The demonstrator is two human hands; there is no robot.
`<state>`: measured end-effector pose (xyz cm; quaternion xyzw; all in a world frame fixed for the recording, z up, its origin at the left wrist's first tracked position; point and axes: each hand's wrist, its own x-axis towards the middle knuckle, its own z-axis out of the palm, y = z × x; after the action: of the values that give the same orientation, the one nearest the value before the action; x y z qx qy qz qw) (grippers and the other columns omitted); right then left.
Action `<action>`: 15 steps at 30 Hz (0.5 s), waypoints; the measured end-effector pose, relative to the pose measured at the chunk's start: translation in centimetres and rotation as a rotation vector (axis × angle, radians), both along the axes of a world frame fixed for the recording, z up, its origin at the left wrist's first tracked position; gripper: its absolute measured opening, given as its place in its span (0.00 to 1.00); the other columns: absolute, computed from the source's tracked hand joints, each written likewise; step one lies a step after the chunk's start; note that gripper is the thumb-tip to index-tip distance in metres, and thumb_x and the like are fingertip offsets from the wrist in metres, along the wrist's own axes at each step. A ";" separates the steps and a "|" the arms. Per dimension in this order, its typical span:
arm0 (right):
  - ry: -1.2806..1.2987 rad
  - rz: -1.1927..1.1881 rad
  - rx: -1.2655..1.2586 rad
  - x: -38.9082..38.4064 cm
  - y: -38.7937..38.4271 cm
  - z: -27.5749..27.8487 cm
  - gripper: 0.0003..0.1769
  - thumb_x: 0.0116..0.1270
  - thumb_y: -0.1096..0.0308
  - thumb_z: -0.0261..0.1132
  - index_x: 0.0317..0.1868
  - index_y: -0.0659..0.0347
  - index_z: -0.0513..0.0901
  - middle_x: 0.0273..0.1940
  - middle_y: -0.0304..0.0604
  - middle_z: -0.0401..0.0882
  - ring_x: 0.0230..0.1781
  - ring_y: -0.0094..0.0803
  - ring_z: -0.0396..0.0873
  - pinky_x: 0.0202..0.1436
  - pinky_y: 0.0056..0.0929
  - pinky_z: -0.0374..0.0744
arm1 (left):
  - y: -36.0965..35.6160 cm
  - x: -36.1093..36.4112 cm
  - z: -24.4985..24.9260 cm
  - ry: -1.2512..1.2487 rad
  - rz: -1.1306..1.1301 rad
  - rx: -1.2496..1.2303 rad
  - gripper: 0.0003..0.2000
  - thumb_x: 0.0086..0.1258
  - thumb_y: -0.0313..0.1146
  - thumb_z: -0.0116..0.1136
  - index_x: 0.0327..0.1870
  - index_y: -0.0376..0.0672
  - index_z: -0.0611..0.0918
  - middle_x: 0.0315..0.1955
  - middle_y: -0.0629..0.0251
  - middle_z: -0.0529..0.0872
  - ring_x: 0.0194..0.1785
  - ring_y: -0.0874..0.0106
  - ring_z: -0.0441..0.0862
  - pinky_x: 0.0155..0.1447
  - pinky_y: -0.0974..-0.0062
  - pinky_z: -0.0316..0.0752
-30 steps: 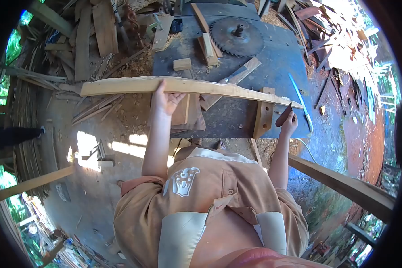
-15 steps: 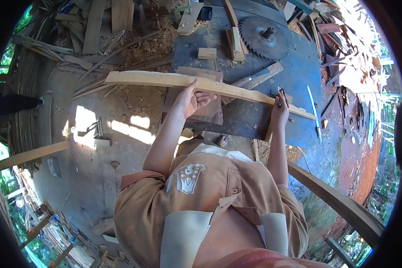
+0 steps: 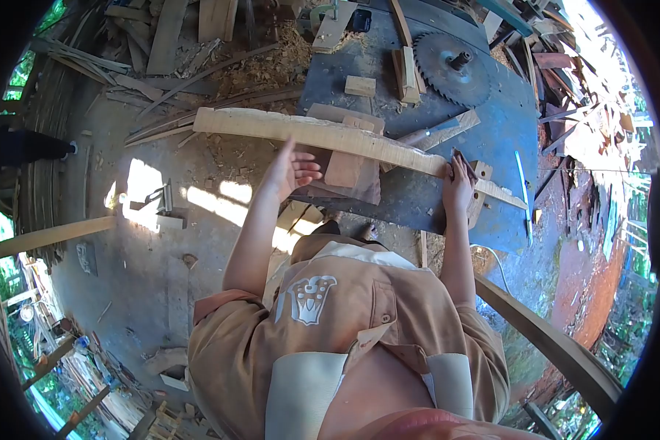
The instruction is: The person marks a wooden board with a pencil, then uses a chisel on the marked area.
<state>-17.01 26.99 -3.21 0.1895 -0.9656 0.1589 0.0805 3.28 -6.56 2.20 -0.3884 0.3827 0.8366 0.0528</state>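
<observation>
A long, pale wooden strip [image 3: 301,134] reaches across in front of me, its right part over the dark worktable [image 3: 411,202]. My left hand [image 3: 290,170] is open near its left half, fingers apart and thumb tip right at the strip's near edge. Toward the other end, my right hand [image 3: 458,187] is closed around the strip, with a small dark piece at its fingers. Beside that hand, a small wooden block with holes [image 3: 479,192] overlaps the strip; the palm is hidden.
A circular saw blade [image 3: 451,66] lies at the table's far right. Wooden offcuts [image 3: 360,86], flat boards [image 3: 348,172] and a chisel-like tool [image 3: 414,137] are on the table. Timber [image 3: 169,37] and shavings clutter the far left; a beam [image 3: 550,330] runs behind my right arm.
My left hand has moved left along the strip, its thumb drawing back to the near edge. The holed block beside my right hand now shows more. The view has shifted slightly.
</observation>
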 end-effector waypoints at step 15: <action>0.205 0.024 -0.121 0.2 0.1 -1.3 0.16 0.63 0.60 0.54 0.47 0.56 0.79 0.52 0.39 0.75 0.54 0.33 0.72 0.59 0.44 0.61 | -8.3 0.0 -0.5 0.673 0.922 -0.048 0.49 0.49 0.77 0.33 0.54 0.33 0.66 0.52 0.50 0.69 0.57 0.55 0.65 0.62 0.54 0.57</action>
<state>-16.78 27.10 -4.48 0.2110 -0.9386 0.1978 0.1883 3.32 -14.88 1.69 -0.2285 0.1880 0.8418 -0.4514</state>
